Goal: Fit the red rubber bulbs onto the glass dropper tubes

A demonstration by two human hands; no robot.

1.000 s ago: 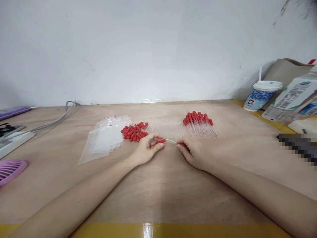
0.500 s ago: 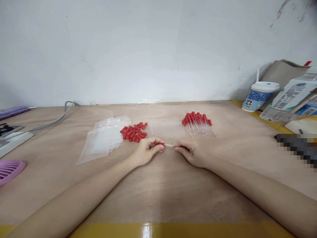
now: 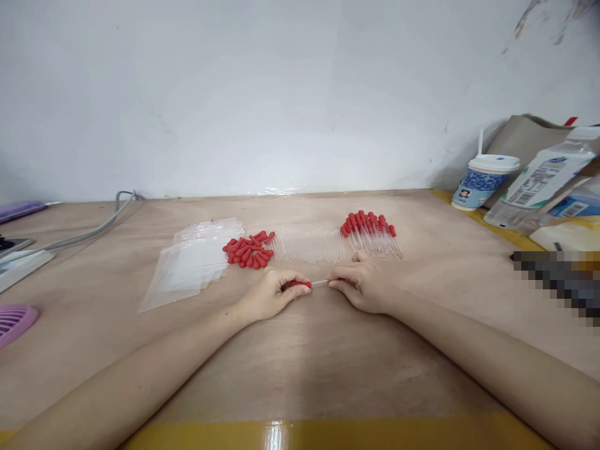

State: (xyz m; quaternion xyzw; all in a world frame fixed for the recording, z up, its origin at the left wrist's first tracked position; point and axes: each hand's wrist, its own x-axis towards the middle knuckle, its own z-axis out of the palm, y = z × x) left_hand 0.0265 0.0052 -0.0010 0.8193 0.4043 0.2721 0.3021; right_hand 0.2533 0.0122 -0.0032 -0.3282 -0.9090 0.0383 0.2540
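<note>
A red rubber dropper bulb (image 3: pixel 301 284) is pinched between the thumb and fingers of my left hand (image 3: pixel 274 294). My right hand (image 3: pixel 359 284) is closed on a thin clear dropper tube (image 3: pixel 320 283), whose left end meets the bulb; how deep it sits inside cannot be seen. Beyond my left hand lies a heap of loose red bulbs (image 3: pixel 248 250). A row of clear tubes (image 3: pixel 307 244) is laid out beside the heap. Behind my right hand, several droppers with red bulbs fitted (image 3: pixel 370 228) lie side by side.
Clear plastic bags (image 3: pixel 190 262) overlap left of the bulbs. A grey cable (image 3: pixel 100 231) runs along the left. At the right stand a paper cup (image 3: pixel 485 181) with a straw and a plastic bottle (image 3: pixel 539 178). A pink slatted object (image 3: pixel 16 325) sits at the left edge.
Both hands have shifted slightly towards me with the bulb and tube between them. More of the bulb shows at my left fingertips. The whole view has moved a little.
</note>
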